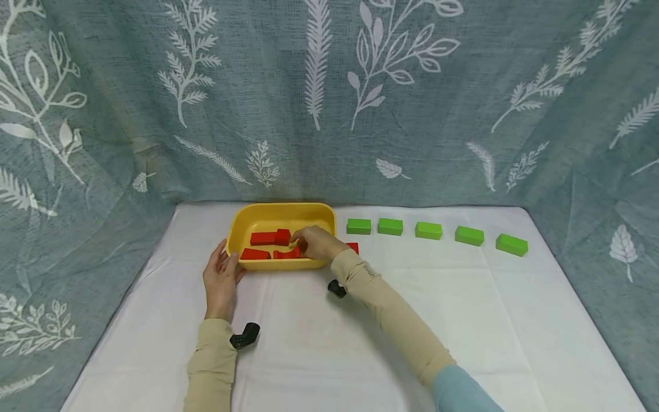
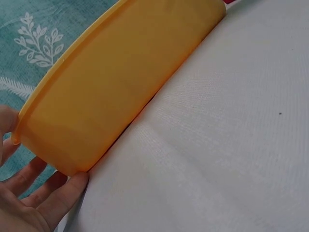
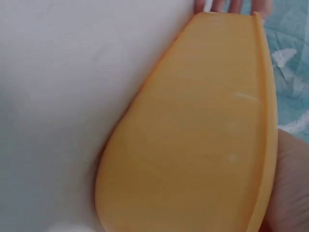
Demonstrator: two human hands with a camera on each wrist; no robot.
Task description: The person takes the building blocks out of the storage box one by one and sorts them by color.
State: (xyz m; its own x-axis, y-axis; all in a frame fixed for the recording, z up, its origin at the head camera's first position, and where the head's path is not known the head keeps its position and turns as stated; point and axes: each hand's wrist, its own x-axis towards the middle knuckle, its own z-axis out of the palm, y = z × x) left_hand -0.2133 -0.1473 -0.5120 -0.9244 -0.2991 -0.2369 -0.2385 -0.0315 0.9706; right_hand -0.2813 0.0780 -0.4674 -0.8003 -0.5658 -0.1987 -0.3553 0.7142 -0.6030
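Note:
A yellow plastic tub (image 1: 283, 265) stands at the back left of the white table. My left hand (image 1: 221, 280) holds its left end; in the left wrist view the fingers (image 2: 60, 198) touch the tub's lower wall, with a digit at the rim. My right hand (image 1: 316, 243) reaches over the right side into the tub, fingers pointing down beside a red notched block (image 1: 285, 254). Whether they grip it is hidden. Other red blocks lie inside: a long one (image 1: 262, 238), a squarish one (image 1: 282, 237) and one at the front left (image 1: 254, 254).
Several green blocks (image 1: 428, 230) stand in a spaced row right of the tub. A red block (image 1: 353, 247) shows partly behind the right forearm. A patterned teal curtain (image 1: 329, 143) hangs behind the white-covered table (image 1: 463, 309). Black wrist devices (image 1: 245, 336) sit on both arms.

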